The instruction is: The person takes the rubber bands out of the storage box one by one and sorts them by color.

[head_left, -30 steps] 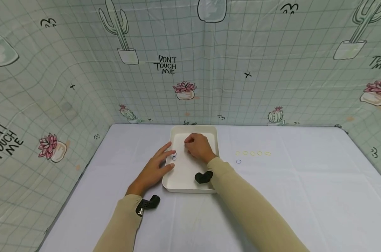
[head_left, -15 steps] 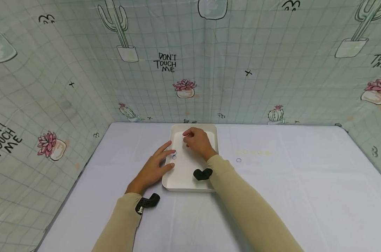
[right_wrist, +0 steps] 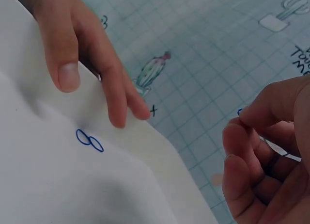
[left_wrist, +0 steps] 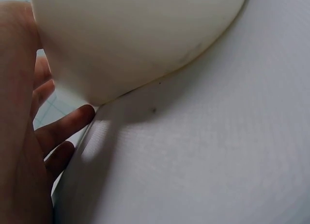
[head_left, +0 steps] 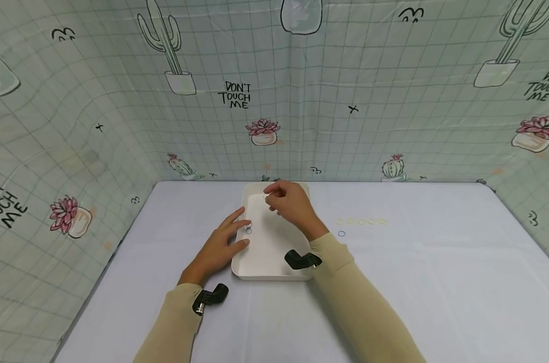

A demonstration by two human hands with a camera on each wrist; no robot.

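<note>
My right hand point(head_left: 292, 204) is above the far part of a white rectangular tray point(head_left: 265, 264). Between thumb and forefinger it pinches a small thin blue ring point(right_wrist: 240, 112), mostly covered by the fingertips. The left hand point(head_left: 217, 249) rests over the tray's left rim with its fingers spread and fairly straight. Close to its fingertips, two thin blue rings point(right_wrist: 90, 140) lie side by side on the tray floor, touching or nearly so. In the left wrist view the tray's outer wall point(left_wrist: 140, 40) fills the top, beside the left hand's fingers.
Right of the tray, several pale yellow rings point(head_left: 362, 222) lie in a row on the white tablecloth point(head_left: 438, 282). One blue ring point(head_left: 341, 233) lies just in front of that row. A patterned cloth point(head_left: 329, 91) hangs behind the table and along its sides.
The right hand has lifted slightly from the tray and its wrist has swung a little to the right, the ring still pinched. The left hand stays on the rim.
</note>
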